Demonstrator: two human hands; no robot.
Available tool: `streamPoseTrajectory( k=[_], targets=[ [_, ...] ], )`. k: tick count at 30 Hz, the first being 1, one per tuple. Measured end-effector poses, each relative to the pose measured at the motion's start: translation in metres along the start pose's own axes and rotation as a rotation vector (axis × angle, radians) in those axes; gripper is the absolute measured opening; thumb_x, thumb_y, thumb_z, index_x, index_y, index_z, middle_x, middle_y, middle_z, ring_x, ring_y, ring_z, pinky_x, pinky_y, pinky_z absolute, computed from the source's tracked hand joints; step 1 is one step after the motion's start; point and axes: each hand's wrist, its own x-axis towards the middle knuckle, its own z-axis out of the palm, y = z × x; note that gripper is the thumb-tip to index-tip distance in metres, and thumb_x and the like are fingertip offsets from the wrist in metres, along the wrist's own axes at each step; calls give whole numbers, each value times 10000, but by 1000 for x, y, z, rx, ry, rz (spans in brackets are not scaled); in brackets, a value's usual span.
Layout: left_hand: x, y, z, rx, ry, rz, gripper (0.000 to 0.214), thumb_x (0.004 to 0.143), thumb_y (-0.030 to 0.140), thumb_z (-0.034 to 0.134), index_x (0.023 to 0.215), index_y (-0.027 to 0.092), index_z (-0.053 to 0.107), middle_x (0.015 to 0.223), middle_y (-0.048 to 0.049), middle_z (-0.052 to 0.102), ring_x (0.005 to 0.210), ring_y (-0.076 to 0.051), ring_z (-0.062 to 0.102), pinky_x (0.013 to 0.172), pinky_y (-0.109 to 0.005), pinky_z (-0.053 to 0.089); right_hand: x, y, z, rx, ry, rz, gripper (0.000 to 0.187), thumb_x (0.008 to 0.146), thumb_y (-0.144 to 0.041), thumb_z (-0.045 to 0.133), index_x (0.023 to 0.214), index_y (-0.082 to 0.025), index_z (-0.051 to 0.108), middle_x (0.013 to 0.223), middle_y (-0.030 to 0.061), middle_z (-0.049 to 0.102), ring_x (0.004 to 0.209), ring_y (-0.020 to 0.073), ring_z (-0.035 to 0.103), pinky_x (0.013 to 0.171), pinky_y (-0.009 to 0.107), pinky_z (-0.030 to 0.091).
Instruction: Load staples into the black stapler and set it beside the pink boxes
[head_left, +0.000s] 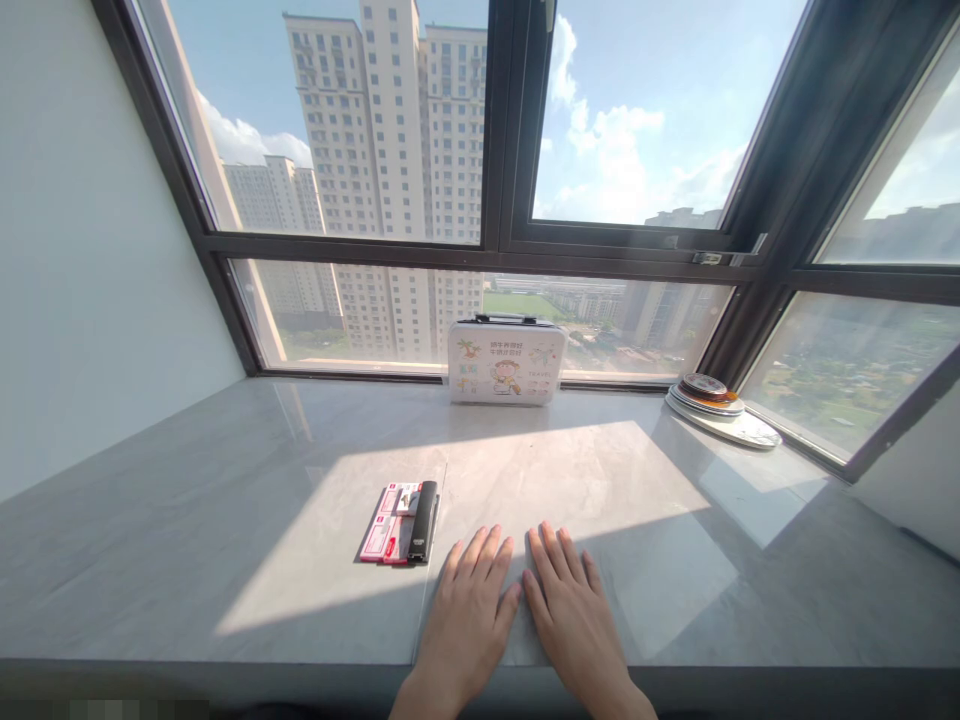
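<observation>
My left hand (471,605) lies flat, palm down, on the grey marbled counter (300,590), fingers stretched forward. Beside it, palm down too, rests my right hand (566,605) with its fingers slightly spread; the two thumbs almost meet. Neither hand holds anything. Just ahead and left of my left hand is a black stapler (424,520), lying along the right side of some flat pink-and-white pads or packets (379,535). On top of these sits a small white box (407,500) with a picture on it.
A white case (507,370) with cartoon prints and a black handle stands upright against the window. At the back right, a stack of round plates or lids (724,415) lies by the window frame (757,320). The counter's front edge (225,660) runs below my wrists.
</observation>
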Motion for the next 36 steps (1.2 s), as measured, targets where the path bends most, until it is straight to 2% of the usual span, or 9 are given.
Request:
streamPoseTrajectory(
  k=[9,17,23,36],
  targets=[
    [-2,2,-1,28,45,11,540,1068,392,408,1597,325,321,1641,-4,390,1512,-224,343,1213,-460,365,-5,1,3,13,4,-5,585,1059,-463,278,1622,-306,291,1689,-7,218,1569,298,189,1222,563,233],
    [-5,3,-3,2,52,-19,538,1064,450,413,1587,350,339,1639,35,391,1510,-207,340,1221,-440,352,-9,2,5,24,10,-10,586,1058,-465,288,1622,-307,279,1686,-10,195,1568,302,185,1227,573,229],
    [-8,5,-7,-8,22,-23,528,1077,439,371,1592,330,332,1640,34,388,1518,-198,324,1226,-447,339,-13,0,3,14,4,-8,589,1058,-471,287,1625,-310,265,1688,-12,177,1572,299,164,1231,568,222],
    [-17,7,-8,20,44,-36,522,1066,471,393,1570,337,386,1618,27,427,1485,-216,386,1200,-441,359,-24,0,9,-1,7,2,593,1062,-506,276,1626,-323,250,1686,-27,172,1570,297,178,1240,567,215]
  ],
)
